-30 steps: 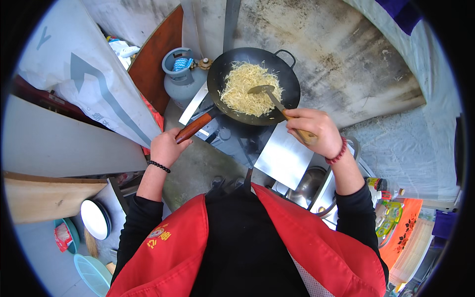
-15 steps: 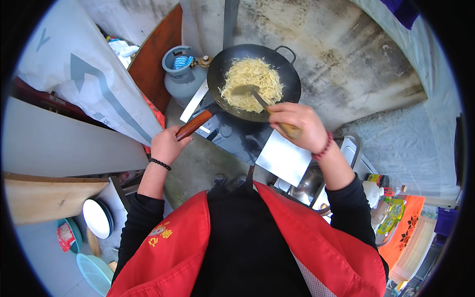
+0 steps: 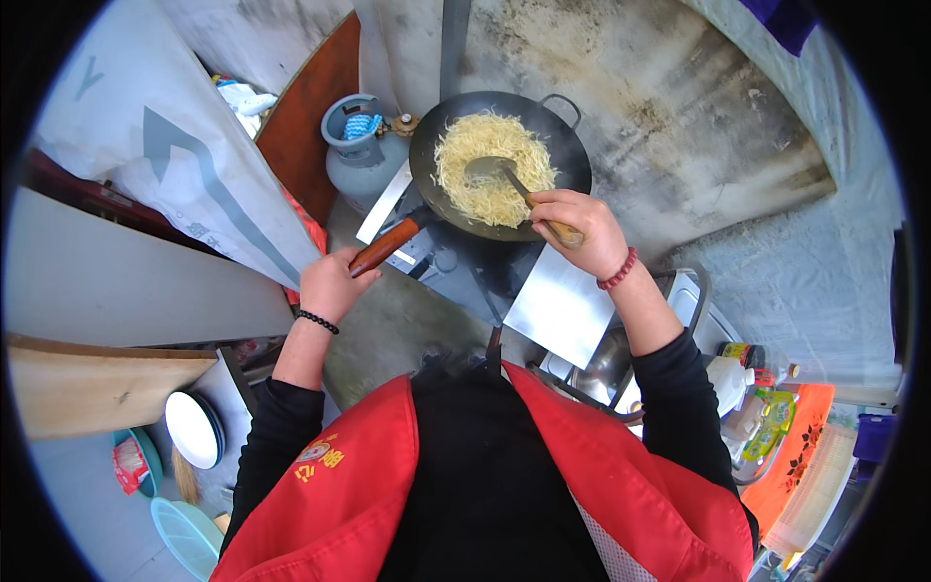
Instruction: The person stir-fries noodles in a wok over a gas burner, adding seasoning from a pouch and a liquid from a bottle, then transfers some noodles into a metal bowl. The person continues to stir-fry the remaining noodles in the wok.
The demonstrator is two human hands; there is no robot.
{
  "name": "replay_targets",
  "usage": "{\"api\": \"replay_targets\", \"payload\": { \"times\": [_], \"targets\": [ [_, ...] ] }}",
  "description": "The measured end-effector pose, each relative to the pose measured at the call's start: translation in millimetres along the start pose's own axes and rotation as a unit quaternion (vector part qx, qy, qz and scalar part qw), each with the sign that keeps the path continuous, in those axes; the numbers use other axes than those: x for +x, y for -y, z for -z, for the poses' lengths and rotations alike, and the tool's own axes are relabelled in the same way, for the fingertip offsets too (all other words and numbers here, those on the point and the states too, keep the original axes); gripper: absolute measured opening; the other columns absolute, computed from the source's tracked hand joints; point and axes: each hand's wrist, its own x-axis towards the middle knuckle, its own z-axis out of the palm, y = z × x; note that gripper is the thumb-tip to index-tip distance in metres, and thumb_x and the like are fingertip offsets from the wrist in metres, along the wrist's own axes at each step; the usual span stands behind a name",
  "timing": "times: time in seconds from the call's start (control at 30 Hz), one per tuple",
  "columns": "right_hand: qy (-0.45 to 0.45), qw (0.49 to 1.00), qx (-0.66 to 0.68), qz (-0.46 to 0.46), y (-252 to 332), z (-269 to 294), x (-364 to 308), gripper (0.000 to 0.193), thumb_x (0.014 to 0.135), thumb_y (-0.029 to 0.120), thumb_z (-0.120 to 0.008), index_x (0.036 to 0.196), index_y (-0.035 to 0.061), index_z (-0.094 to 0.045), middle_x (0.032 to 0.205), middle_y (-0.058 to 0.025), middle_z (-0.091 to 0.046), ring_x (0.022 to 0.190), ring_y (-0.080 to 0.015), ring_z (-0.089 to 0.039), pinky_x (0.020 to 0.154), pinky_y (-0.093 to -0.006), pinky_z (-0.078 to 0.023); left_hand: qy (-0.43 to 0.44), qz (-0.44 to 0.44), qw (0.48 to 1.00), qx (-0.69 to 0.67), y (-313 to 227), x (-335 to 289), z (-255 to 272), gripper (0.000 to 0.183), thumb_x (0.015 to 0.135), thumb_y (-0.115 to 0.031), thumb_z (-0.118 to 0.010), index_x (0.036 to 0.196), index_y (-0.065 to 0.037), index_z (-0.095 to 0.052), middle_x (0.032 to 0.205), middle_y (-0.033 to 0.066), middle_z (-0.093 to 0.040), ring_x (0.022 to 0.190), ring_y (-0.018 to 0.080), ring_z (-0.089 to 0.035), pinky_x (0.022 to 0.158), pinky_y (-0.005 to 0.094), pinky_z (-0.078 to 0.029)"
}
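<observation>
A dark wok sits on the stove, holding a heap of pale yellow shreds that look like shredded potato or thin noodles. My left hand is closed around the wok's reddish-brown wooden handle. In my right hand is the wooden grip of a metal wok spatula; its blade lies on the shreds near the middle of the pan. The blade's lower edge is partly sunk in them.
Left of the wok stands a grey gas cylinder with a valve. A stained board rises behind and to the right. A shiny metal sheet lies by the stove, with a steel bowl, bottles and an orange cloth at right.
The spatula blade has moved slightly right and up through the shreds, opening a hollow beside it. My right hand has shifted a little with it; my left hand keeps its grip.
</observation>
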Motion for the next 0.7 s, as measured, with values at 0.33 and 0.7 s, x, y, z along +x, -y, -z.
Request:
{"api": "replay_targets", "payload": {
  "times": [0.33,0.7],
  "targets": [
    [-0.044,0.998,0.029,0.038,-6,-21,8,0.016,0.080,0.010,-0.080,0.094,0.0105,-0.072,0.109,-0.0121,-0.074,0.093,-0.0327,-0.072,0.079,-0.0394,-0.059,0.003,0.008,1.000,-0.025,1,1,0,0.037,0.080,-0.038,-0.082,0.105,-0.012,-0.074,0.083,0.0161,-0.072,0.079,0.0360,-0.069,0.072,0.0437,-0.054],
    [-0.076,0.993,-0.084,-0.013,5,40,-31,0.018,0.078,0.004,-0.080,0.093,0.0070,-0.072,0.105,-0.0146,-0.073,0.090,-0.0330,-0.072,0.076,-0.0383,-0.059,-0.033,-0.025,0.999,-0.013,2,0,-3,0.036,0.079,-0.041,-0.082,0.094,-0.010,-0.072,0.076,0.0149,-0.070,0.075,0.0364,-0.069,0.068,0.0461,-0.054]
  ]
}}
